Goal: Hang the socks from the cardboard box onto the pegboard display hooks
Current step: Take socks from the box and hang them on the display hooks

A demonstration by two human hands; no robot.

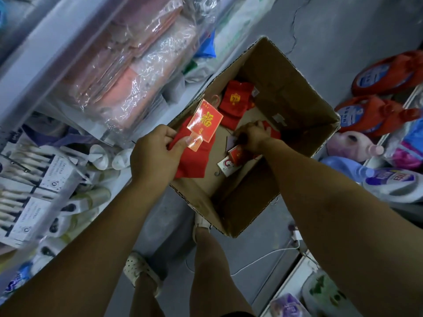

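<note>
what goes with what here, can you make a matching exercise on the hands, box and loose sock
1 left hand
2 right hand
3 brown cardboard box
4 loose red sock with gold emblem

a lies untouched in the box
b open on the grey floor
c holds a red sock pair with gold-lettered card
d grips another red sock

Pairs: 1-c, 2-d, 3-b, 4-a

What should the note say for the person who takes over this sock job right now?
Left hand: grips a red sock pair over the cardboard box.
Right hand: down in the box, fingers curled on a second red pair.
A third red pair lies on the box floor.
Done: cannot tell; the pegboard is out of view.
Left: hang these three pairs on the hooks.
</note>
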